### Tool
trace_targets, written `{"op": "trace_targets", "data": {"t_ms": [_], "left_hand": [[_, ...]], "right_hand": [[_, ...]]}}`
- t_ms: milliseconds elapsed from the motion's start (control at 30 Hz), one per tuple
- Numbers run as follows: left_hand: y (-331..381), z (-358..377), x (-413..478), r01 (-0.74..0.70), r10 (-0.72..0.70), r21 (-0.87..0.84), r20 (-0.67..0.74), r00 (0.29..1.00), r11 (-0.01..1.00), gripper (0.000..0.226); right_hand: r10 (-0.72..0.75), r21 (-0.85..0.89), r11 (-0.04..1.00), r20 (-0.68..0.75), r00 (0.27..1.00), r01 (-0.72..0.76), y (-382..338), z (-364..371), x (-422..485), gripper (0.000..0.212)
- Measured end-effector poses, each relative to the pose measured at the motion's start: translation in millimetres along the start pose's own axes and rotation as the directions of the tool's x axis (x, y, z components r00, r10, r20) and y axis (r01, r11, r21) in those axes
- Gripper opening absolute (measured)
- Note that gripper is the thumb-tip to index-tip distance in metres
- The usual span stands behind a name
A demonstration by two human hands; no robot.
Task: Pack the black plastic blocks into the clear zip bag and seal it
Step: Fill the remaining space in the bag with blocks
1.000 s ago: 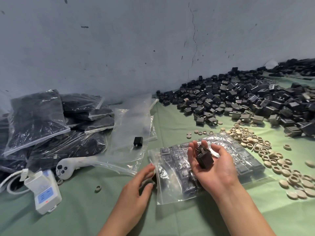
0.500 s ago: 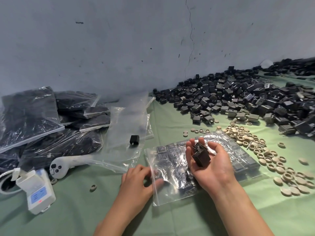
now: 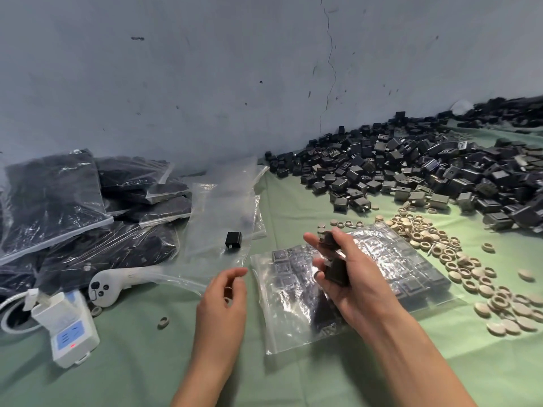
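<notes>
Since half a second back, my left hand (image 3: 223,292) has come off the left edge of the clear zip bag (image 3: 293,315) and now hangs just beside it, above the green worktop (image 3: 147,365). Its fingers are loosely curled and, as far as I can tell, it holds nothing. My right hand (image 3: 357,282) has rolled onto its side over the middle of the bag. Its fingers and thumb are curled round a small clutch of black plastic blocks (image 3: 336,270); I cannot count them.

The bag lies flat in front of me, partly filled, with blocks sitting in rows at its far right end. Its near left part looks less full. I judge the mouth to be at the left edge, but the zip strip is not clear enough to be sure.

So I read this as mid-loading: a handful is ready and the bag is not yet held open. Next I would want the left hand back on that edge to lift the upper film. Then the right hand can feed the blocks in without spilling them.

Further stock waits in the loose pile of blocks (image 3: 411,171) by the wall, beyond the beige rings (image 3: 426,239). Filled bags (image 3: 58,201) are stacked to the left.
</notes>
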State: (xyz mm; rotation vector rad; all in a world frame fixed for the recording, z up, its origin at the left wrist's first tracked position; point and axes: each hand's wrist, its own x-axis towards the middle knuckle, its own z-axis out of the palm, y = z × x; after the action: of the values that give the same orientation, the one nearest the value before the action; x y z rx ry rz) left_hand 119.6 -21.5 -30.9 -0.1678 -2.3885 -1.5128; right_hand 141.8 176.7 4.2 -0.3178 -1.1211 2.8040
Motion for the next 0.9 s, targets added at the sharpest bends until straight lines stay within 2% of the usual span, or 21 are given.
{"op": "trace_targets", "data": {"t_ms": [33,100,167,233,300,367,433,500,600,733,900], "left_hand": [[8.2,-0.6,-0.4,-0.040,0.040,-0.030,-0.005,0.999,0.999,0.019],[26.9,-0.1,-1.2,-0.138,0.146,-0.077,0.107,0.984,0.987,0.019],[43.1,2.2,-2.5,-0.252,0.259,-0.062,0.251,0.933,0.966,0.031],[51.8,6.1,-3.3,-0.391,0.371,-0.001,0.320,0.872,0.920,0.037],[56.7,8.4,-4.6,-0.416,0.396,0.009,0.289,0.871,0.909,0.031],[55.2,6.4,-5.6,-0.351,0.350,-0.036,0.224,0.910,0.936,0.025],[44.5,-0.1,-4.8,-0.215,0.226,-0.084,0.152,0.962,0.973,0.020],[24.9,-10.8,-5.0,-0.054,0.060,-0.103,0.061,0.996,0.993,0.015],[-1.3,-22.2,-10.8,0.125,-0.125,-0.008,0.035,0.992,0.992,0.009],[-12.5,-18.0,-21.9,0.051,-0.085,0.179,0.189,0.978,0.983,0.022],[-14.6,-17.1,-31.6,-0.087,0.044,0.098,0.372,0.927,0.991,0.039]], "right_hand": [[-0.030,-0.090,0.995,0.039,0.999,0.034,1.5,1.8,-0.2,0.033],[-0.051,-0.239,0.968,0.112,0.992,0.077,5.6,5.3,-1.9,0.044],[-0.058,-0.381,0.918,0.152,0.987,0.113,10.5,7.8,-5.5,0.047],[-0.069,-0.487,0.859,0.198,0.978,0.160,14.6,8.8,-9.5,0.046],[-0.044,-0.568,0.805,0.235,0.971,0.174,17.0,9.2,-12.5,0.052],[-0.009,-0.623,0.767,0.226,0.974,0.152,17.8,9.0,-13.6,0.057],[-0.028,-0.569,0.810,0.199,0.980,0.139,16.2,9.0,-12.4,0.051],[-0.050,-0.441,0.893,0.100,0.994,0.089,11.1,7.7,-8.6,0.043],[-0.034,-0.241,0.970,-0.064,0.997,0.018,0.4,1.4,-3.1,0.029],[0.001,-0.060,0.998,-0.170,0.985,-0.011,-3.8,-6.2,0.3,0.019],[0.012,-0.033,0.999,-0.186,0.982,-0.019,-2.5,-8.8,0.1,0.017]]}}
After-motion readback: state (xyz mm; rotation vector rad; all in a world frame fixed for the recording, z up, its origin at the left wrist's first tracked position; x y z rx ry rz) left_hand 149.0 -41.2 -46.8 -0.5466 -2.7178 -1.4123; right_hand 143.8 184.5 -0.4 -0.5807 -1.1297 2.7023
